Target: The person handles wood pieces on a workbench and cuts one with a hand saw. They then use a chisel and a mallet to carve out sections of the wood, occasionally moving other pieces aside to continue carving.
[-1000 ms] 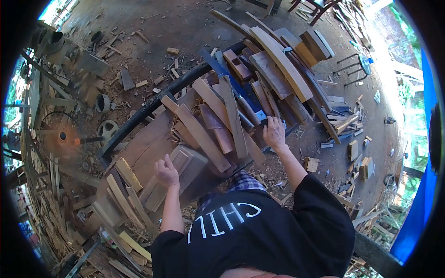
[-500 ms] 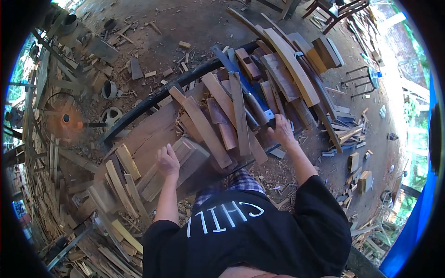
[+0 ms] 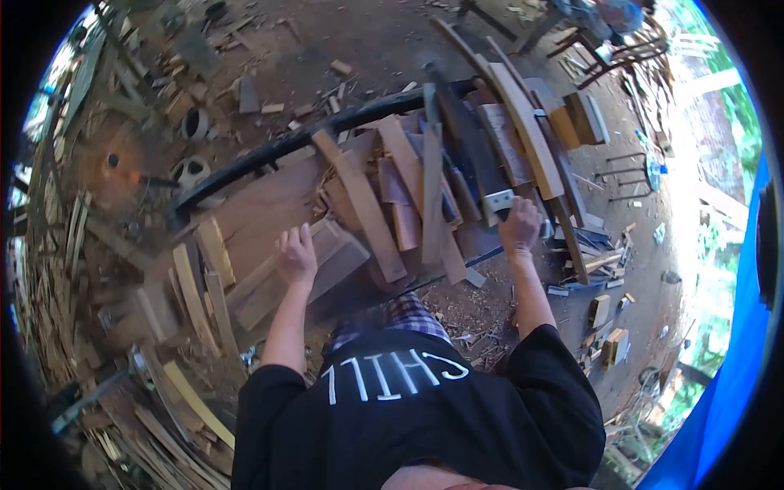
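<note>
My right hand (image 3: 520,227) is wrapped round the handle of a handsaw (image 3: 467,135). The saw's long dark blade points away from me over the wood pile, and a pale plate with bolts shows at the handle end. My left hand (image 3: 296,255) holds nothing, its fingers loosely bent and apart, over a thick wooden block (image 3: 331,265) on the workbench (image 3: 257,204). Between the hands lie several brown boards (image 3: 371,220), crossed over one another. A dark upright-lying strip (image 3: 431,196) rests on top of them.
A long curved plank (image 3: 527,135) lies along the pile's right side. Short offcuts (image 3: 600,310) and a chair (image 3: 608,53) are to the right. A round saw blade (image 3: 113,161) stands at the left, near stacked scrap strips (image 3: 69,269). Shavings litter the ground.
My right hand has moved right, and the handsaw has come up off the boards and turned with it. My left hand stays over the block, fingers a little more raised.
</note>
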The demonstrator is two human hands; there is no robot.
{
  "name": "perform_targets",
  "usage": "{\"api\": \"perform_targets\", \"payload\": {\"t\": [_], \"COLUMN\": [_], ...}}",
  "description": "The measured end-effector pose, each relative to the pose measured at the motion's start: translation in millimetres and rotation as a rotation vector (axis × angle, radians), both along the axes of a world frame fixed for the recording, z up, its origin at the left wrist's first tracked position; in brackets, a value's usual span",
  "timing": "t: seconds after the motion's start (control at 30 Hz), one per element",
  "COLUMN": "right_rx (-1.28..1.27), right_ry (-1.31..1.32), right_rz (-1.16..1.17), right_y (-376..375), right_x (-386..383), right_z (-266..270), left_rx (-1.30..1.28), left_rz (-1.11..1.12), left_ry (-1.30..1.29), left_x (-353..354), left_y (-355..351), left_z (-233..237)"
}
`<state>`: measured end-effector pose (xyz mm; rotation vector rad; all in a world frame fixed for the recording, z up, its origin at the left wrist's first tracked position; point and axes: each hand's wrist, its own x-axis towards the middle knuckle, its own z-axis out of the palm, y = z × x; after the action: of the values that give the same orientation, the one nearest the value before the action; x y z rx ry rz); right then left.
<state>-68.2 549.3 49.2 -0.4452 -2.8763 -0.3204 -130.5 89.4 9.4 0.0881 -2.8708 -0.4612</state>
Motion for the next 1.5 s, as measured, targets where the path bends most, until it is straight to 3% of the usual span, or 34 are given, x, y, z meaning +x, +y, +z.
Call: {"api": "perform_targets", "payload": {"t": [0.03,0.13,0.17,0.23,0.27,0.4,0.47,0.7,0.77,0.93,1.07,1.2,1.27,1.3,1.37,1.5], "right_rx": [0.0,-0.424,-0.44,-0.981,-1.108,-1.488,-1.599,-1.257,-0.906,-0.546,-0.432,-0.4,-0.63,-0.632,-0.713,-0.663], "right_ry": [0.055,0.292,0.278,0.281,0.302,0.19,0.051,-0.05,-0.013,0.007,-0.163,-0.094,-0.084,-0.087,-0.142,-0.251], "right_rz": [-0.014,-0.006,0.013,-0.005,0.042,0.049,0.042,0.187,0.171,0.31,0.283,0.389,0.683,0.689,0.96,1.214], "right_y": [-0.3,-17.0,-28.8,-55.4,-76.3,-175.0,-202.2,-258.7,-254.1,-232.7,-228.1,-242.4,-253.6,-262.9,-286.0,-300.7], "right_x": [0.1,10.2,16.1,26.8,30.7,19.6,13.6,-37.3,-44.8,-15.7,15.0,6.2,-21.0,-35.2,-62.6,-90.7], "right_z": [5.2,16.4,17.1,21.2,22.2,41.7,12.2,3.9,1.3,-14.2,-10.6,16.5,22.2,25.4,27.5,-3.5], "left_rx": [0.004,-0.015,-0.027,-0.008,-0.013,-0.015,-0.046,0.016,0.008,0.042,0.008,0.012,0.028,0.044,0.071,0.169], "left_rz": [0.002,0.009,0.032,0.009,0.003,-0.005,-0.012,0.015,0.035,0.069,0.054,0.054,0.052,0.047,0.038,0.023], "left_ry": [-0.007,-0.006,-0.016,-0.053,-0.016,0.019,0.026,0.095,0.077,0.1,0.099,0.101,0.083,0.067,0.11,0.149], "left_x": [1.3,0.8,1.3,0.6,0.9,2.6,2.5,4.7,4.9,3.9,4.2,4.2,4.7,4.6,4.2,6.1], "left_y": [-0.1,-0.5,-2.0,-2.6,-2.2,-2.6,-2.5,-2.6,-2.2,-0.8,-2.8,-2.6,-3.0,-3.2,-2.9,-6.3], "left_z": [3.0,4.4,4.5,5.1,5.5,5.5,7.4,1.8,1.1,3.2,4.8,2.3,5.6,6.8,4.2,4.5]}}
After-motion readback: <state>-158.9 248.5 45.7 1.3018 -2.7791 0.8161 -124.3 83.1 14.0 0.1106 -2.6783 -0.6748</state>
